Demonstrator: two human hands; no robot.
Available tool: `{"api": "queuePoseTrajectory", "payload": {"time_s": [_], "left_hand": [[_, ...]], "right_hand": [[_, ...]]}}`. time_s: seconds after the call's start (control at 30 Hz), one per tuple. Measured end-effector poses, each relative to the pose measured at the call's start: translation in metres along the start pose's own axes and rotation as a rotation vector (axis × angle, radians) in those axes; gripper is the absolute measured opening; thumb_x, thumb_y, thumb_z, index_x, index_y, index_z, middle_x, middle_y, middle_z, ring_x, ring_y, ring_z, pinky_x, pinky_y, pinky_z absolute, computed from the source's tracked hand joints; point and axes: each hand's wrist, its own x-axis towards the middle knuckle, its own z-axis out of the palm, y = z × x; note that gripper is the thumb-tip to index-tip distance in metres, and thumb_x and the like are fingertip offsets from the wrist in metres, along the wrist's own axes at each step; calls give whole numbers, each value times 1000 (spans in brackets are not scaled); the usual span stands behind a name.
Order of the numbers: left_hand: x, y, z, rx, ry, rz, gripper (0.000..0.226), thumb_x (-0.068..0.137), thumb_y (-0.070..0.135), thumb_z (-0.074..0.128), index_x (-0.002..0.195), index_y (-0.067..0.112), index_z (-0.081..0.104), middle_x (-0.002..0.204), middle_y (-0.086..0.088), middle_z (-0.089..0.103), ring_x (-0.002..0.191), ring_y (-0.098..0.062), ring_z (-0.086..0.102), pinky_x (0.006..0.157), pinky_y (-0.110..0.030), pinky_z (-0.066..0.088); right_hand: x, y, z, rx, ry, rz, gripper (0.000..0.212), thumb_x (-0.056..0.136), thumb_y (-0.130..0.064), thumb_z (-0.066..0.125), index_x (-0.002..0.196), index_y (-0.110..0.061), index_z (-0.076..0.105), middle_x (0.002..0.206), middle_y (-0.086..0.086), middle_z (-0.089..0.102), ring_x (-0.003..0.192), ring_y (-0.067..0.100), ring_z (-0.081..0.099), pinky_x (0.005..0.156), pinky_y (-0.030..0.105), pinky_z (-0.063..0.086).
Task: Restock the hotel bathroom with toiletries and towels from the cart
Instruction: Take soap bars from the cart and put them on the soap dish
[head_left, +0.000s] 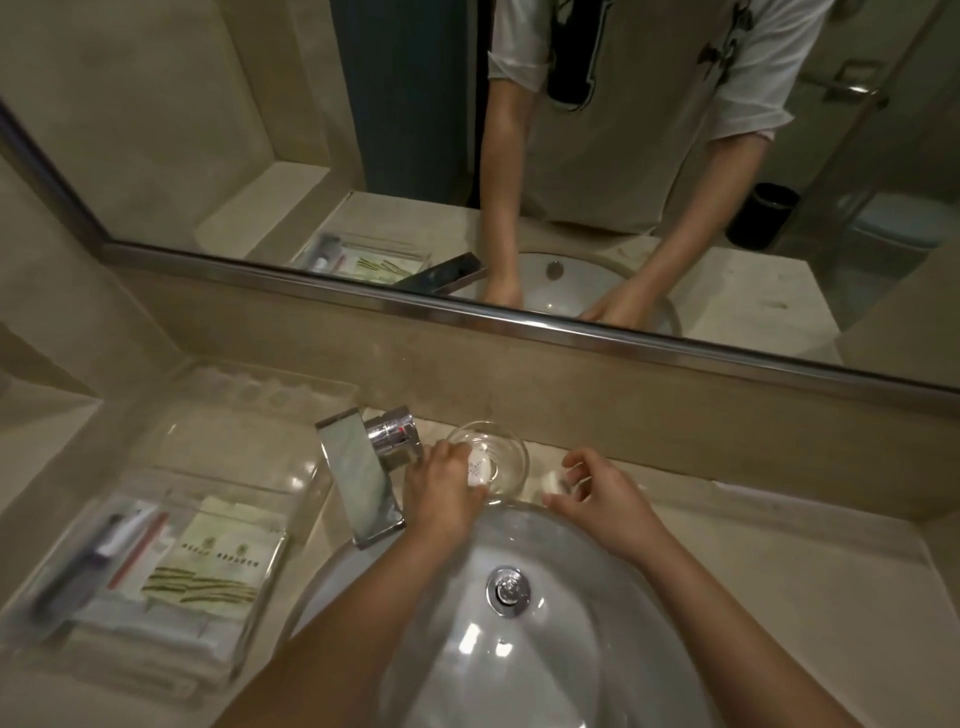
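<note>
The left hand (441, 488) pinches a white soap (479, 470) over the near rim of the glass dish (506, 457). Just right of the dish, the right hand (597, 493) curls loosely around a small white piece (551, 482) at its fingertips, above the surface (779, 551).

White dotted soap (478, 470), green-striped sachets (208, 587)

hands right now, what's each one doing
Left hand: closed on a small white soap at the glass dish.
Right hand: pinching a small white item, unclear what.
</note>
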Motion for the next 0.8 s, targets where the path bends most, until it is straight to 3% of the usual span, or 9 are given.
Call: {"api": "queuePoseTrajectory", "payload": {"time_s": [0.27,0.4,0.53,0.8], "left_hand": [[3,-11,10,-86,52,-49,50,83,34,58,131,27,46,132,2,41,126,-21,36,100,-31,26],[1,-16,14,-147,88,-45,51,84,37,59,132,28,46,133,3,42,124,-22,38,100,-31,24],[1,-18,15,-206,131,-41,47,85,33,60,131,27,49,130,1,47,123,-25,38,99,-34,25],[-1,-22,27,-364,225,-10,45,77,20,70,121,18,61,120,-7,56,116,-32,45,96,-38,31]], "right_hand": [[20,-7,19,-82,-17,-50,36,70,-22,77,92,-20,49,86,-1,58,73,17,51,72,33,43],[29,-14,32,-209,-9,-145,38,72,-20,73,104,-14,54,100,3,57,89,21,52,72,27,36],[37,-19,45,-300,-16,-189,42,73,-24,71,110,-12,54,109,6,57,105,25,49,82,32,40],[46,-19,49,-547,-55,-244,48,78,-40,67,117,-15,55,119,5,52,114,25,43,94,31,34]]}}
